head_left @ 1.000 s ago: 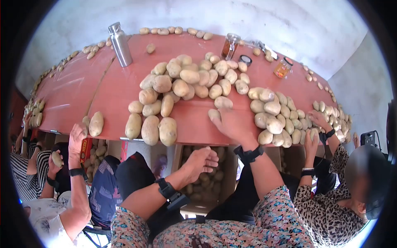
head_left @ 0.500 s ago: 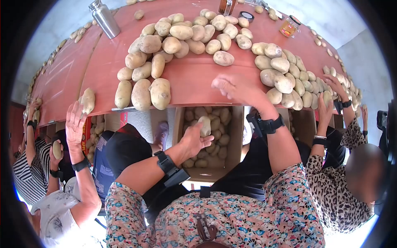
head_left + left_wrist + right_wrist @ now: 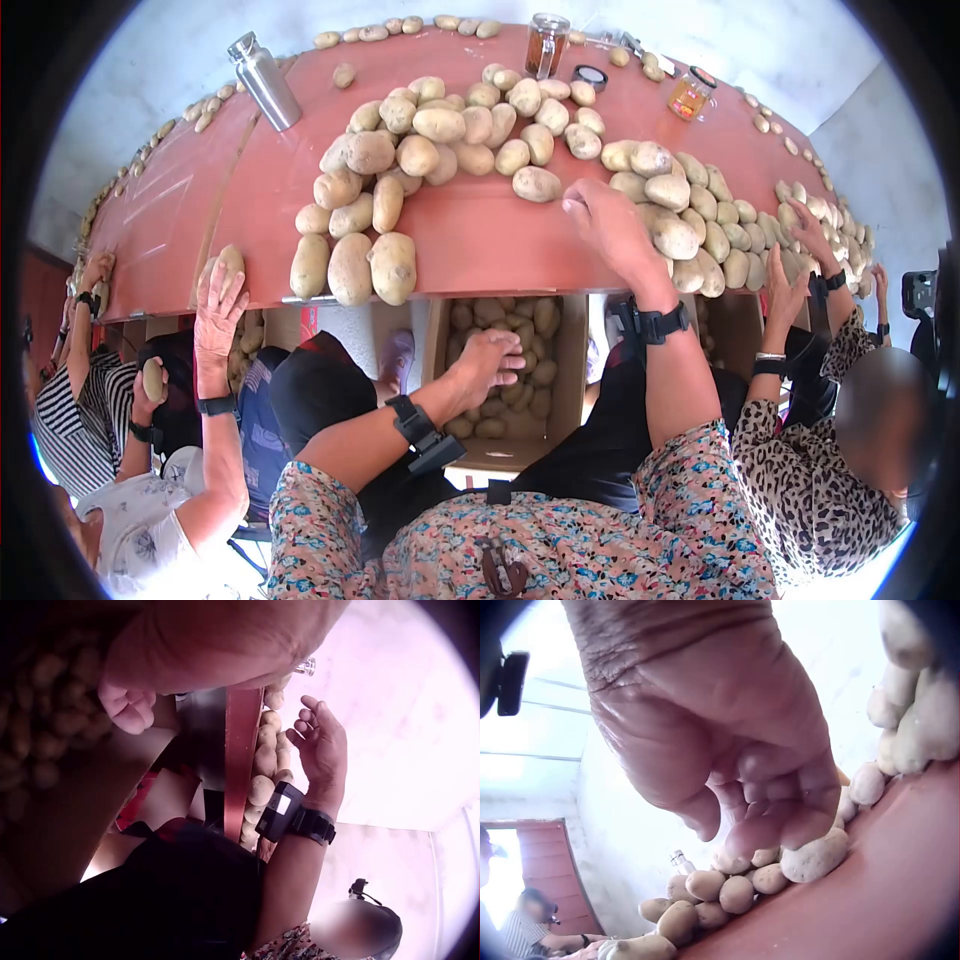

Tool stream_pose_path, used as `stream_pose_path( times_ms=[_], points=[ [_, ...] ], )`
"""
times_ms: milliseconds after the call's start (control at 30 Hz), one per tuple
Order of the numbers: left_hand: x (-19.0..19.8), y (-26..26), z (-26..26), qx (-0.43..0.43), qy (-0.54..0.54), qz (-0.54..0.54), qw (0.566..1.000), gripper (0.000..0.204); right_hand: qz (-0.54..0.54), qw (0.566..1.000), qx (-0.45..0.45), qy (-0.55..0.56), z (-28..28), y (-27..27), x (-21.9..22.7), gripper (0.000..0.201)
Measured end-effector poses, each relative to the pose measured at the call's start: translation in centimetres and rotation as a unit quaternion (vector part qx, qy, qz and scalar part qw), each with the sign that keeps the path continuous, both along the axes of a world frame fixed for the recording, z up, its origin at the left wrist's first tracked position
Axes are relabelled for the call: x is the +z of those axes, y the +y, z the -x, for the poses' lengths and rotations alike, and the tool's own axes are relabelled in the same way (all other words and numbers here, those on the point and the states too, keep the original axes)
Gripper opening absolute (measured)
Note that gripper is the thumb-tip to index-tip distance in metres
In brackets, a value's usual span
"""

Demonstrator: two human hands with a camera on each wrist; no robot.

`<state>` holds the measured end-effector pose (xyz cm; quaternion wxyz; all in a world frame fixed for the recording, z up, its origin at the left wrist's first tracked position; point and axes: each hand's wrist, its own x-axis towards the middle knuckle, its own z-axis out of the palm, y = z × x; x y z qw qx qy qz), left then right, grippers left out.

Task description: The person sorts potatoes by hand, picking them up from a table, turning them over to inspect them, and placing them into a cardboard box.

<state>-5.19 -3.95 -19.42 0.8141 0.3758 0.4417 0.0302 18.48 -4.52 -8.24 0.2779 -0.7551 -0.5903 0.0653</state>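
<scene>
My left hand [image 3: 487, 362] hangs over an open cardboard box [image 3: 570, 390] of potatoes [image 3: 540, 372] below the table edge. Its fingers are loosely bent with nothing in them, and the left wrist view shows the curled fingertips [image 3: 131, 712] beside the box. Over the red table [image 3: 470, 245], my right hand [image 3: 615, 230] reaches in with slightly bent fingers and holds nothing. Just beyond its fingertips lies a single pale potato [image 3: 537, 184]; in the right wrist view the fingers partly overlap that potato [image 3: 815, 855].
A heap of potatoes [image 3: 440, 125] lies mid-table, and another pile [image 3: 690, 200] spreads right. A steel bottle [image 3: 265, 85], a glass mug [image 3: 547, 45] and a jar [image 3: 691, 95] stand behind. People sit either side; one hand [image 3: 218, 305] touches a potato at left.
A potato in my right hand left it; half a second ago one showed at my left fingers over the box, now gone. My right hand drew back, then moved toward the single potato.
</scene>
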Motion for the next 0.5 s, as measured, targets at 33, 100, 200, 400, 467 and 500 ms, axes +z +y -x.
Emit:
stream_pose_path(
  times_ms=[33, 100, 200, 400, 467, 500],
  points=[
    [0.3, -0.1, 0.0, -0.016, -0.001, 0.002, 1.0, 0.022, 0.027, 0.998, -0.036, -0.031, -0.1, 0.1, 0.1, 0.024],
    [0.4, 0.0, 0.0, -0.02, -0.011, 0.005, 1.0, 0.02, 0.049, 0.997, -0.055, -0.04, 0.0, 0.5, -0.1, 0.027],
    [0.9, 0.1, 0.2, -0.042, -0.02, 0.011, 0.999, 0.023, 0.087, 0.991, -0.074, -0.063, 0.9, 1.3, -0.1, 0.036],
    [1.3, 0.3, 0.6, -0.05, -0.03, 0.009, 0.998, 0.025, 0.064, 0.991, -0.046, -0.105, 2.6, 3.5, -1.4, 0.053],
    [2.0, 0.3, 0.8, -0.052, -0.032, 0.004, 0.998, 0.026, 0.064, 0.987, -0.041, -0.14, 2.9, 4.4, -2.0, 0.058],
    [2.2, 0.5, 0.9, -0.046, -0.033, 0.001, 0.998, 0.026, 0.06, 0.987, -0.035, -0.142, 3.1, 4.8, -2.3, 0.058]
  ],
)
